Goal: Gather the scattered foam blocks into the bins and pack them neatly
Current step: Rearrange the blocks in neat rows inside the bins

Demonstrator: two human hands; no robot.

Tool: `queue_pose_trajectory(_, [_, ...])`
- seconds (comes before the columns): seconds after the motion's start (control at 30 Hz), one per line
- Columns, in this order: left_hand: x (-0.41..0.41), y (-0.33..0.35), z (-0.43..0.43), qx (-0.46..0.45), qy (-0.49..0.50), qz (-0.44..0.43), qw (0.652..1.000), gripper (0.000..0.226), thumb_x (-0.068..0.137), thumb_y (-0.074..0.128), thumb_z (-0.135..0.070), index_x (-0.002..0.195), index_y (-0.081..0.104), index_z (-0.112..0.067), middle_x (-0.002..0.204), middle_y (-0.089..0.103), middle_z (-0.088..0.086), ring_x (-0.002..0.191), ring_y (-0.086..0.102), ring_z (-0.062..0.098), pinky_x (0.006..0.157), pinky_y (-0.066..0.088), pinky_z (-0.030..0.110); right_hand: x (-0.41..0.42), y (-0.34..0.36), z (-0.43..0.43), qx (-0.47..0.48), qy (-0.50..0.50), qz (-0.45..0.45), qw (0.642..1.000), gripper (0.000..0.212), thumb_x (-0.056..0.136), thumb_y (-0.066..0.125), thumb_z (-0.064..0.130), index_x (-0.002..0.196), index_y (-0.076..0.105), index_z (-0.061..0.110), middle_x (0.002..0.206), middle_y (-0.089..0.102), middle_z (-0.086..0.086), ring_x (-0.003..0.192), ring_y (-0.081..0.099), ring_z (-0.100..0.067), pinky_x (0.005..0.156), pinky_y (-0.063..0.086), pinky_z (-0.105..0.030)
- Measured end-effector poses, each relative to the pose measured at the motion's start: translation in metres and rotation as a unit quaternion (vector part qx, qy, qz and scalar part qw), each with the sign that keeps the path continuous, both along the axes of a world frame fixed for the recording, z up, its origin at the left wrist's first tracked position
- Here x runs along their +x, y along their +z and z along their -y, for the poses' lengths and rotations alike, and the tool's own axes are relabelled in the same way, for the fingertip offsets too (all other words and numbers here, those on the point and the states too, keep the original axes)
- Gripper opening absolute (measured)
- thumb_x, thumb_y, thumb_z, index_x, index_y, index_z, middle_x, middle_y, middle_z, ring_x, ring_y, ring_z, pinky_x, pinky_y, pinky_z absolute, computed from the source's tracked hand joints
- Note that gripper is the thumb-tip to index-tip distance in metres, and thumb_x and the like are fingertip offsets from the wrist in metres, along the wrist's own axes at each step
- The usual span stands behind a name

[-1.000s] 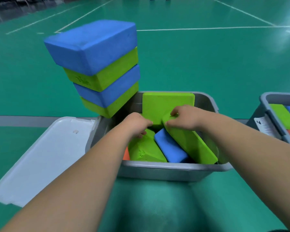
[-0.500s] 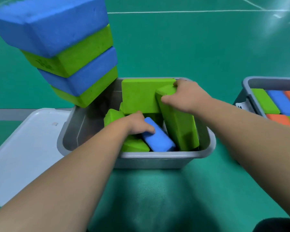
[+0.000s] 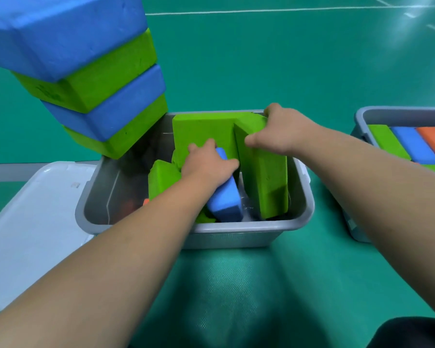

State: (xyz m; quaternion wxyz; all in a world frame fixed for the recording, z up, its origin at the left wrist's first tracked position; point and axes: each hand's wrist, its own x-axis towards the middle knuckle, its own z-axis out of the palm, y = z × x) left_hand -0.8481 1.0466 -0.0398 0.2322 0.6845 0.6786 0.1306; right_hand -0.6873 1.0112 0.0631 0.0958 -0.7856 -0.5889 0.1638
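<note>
No legible text, number or brand in view. Stacked green foam block (image 3: pixel 93 71), second from top: dark stamped mark on its side face, too blurred to read. White lid (image 3: pixel 35 222): small embossed mark near its edge, no characters resolvable.

A bin (image 3: pixel 236 229) sits centre, blocks (image 3: pixel 261 177) inside. A lid (image 3: pixel 30 222) lies to its left, a block stack (image 3: pixel 86 71) behind-left, a second bin (image 3: pixel 387 114) right.

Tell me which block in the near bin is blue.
The blue block gripped by the left hand, lying slanted; the right hand holds an upright green block beside it, and the others showing are mostly green.
</note>
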Motion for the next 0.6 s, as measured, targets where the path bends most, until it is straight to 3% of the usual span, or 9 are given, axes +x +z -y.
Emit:
queue_pose_trajectory(0.13, [-0.013, 0.028, -0.008, 0.073, -0.043, -0.06, 0.995, 0.058, 0.072, 0.066, -0.06, 0.127, 0.059, -0.043, 0.125, 0.048, 0.007, 0.113, 0.058, 0.036, 0.096, 0.049, 0.042, -0.003, -0.007, 0.002, -0.121, 0.008, 0.024, 0.992, 0.104, 0.076, 0.08, 0.05, 0.156, 0.026, 0.012, 0.137, 0.054, -0.016, 0.104, 0.065, -0.038, 0.085, 0.06, -0.048])
queue_pose_trajectory(0.2, [-0.02, 0.028, -0.009, 0.055, -0.057, -0.083, 0.993, 0.062, 0.076, 0.064, -0.059, 0.136, 0.054, -0.048, 0.131, 0.046, 0.008, 0.119, 0.054, 0.038, 0.099, 0.047, 0.043, -0.006, -0.011, 0.008, -0.188, 0.015, 0.038, 0.981, 0.095, 0.08, 0.081, 0.048, 0.153, 0.034, 0.011, 0.132, 0.055, -0.019, 0.1, 0.069, -0.041, 0.086, 0.061, -0.052])
queue_pose_trajectory(0.3, [-0.03, 0.022, -0.015, 0.032, -0.057, -0.072, 0.995, 0.067, 0.083, 0.06, -0.056, 0.148, 0.045, -0.049, 0.141, 0.044, 0.01, 0.126, 0.047, 0.041, 0.103, 0.044, 0.044, -0.01, -0.02, 0.017, -0.26, 0.073, 0.107, 0.957, 0.075, 0.088, 0.078, 0.044, 0.147, 0.047, 0.008, 0.143, 0.053, -0.016, 0.117, 0.063, -0.037, 0.1, 0.054, -0.046])
queue_pose_trajectory(0.37, [-0.035, 0.02, -0.02, 0.03, -0.045, -0.055, 0.997, 0.069, 0.085, 0.059, -0.054, 0.151, 0.042, -0.045, 0.143, 0.044, 0.012, 0.126, 0.044, 0.042, 0.104, 0.042, 0.043, -0.011, -0.026, 0.019, -0.275, 0.086, 0.111, 0.951, 0.058, 0.092, 0.074, 0.039, 0.139, 0.058, 0.008, 0.143, 0.055, -0.014, 0.116, 0.062, -0.034, 0.103, 0.053, -0.044])
queue_pose_trajectory(0.43, [-0.038, 0.019, -0.019, 0.029, -0.031, -0.052, 0.998, 0.071, 0.086, 0.059, -0.054, 0.153, 0.04, -0.041, 0.141, 0.044, 0.014, 0.124, 0.044, 0.043, 0.103, 0.042, 0.044, -0.012, -0.026, 0.019, -0.279, 0.086, 0.108, 0.95, 0.054, 0.095, 0.069, 0.044, 0.136, 0.061, 0.009, 0.142, 0.057, -0.013, 0.108, 0.06, -0.033, 0.103, 0.052, -0.043])
queue_pose_trajectory(0.53, [-0.04, 0.019, -0.016, 0.013, -0.007, -0.046, 0.999, 0.073, 0.088, 0.058, -0.054, 0.155, 0.034, -0.041, 0.144, 0.041, 0.015, 0.126, 0.044, 0.044, 0.102, 0.042, 0.046, -0.019, -0.028, 0.016, -0.262, 0.089, 0.108, 0.955, 0.069, 0.097, 0.056, 0.062, 0.141, 0.058, 0.009, 0.147, 0.054, -0.013, 0.128, 0.056, -0.036, 0.106, 0.044, -0.042])
queue_pose_trajectory(0.6, [-0.042, 0.018, -0.016, -0.007, -0.002, -0.039, 0.999, 0.078, 0.087, 0.058, -0.055, 0.158, 0.026, -0.043, 0.15, 0.037, 0.016, 0.129, 0.047, 0.045, 0.104, 0.043, 0.048, -0.025, -0.035, 0.016, -0.264, 0.083, 0.116, 0.954, 0.076, 0.093, 0.058, 0.068, 0.14, 0.059, 0.009, 0.147, 0.055, -0.013, 0.133, 0.053, -0.035, 0.106, 0.043, -0.043])
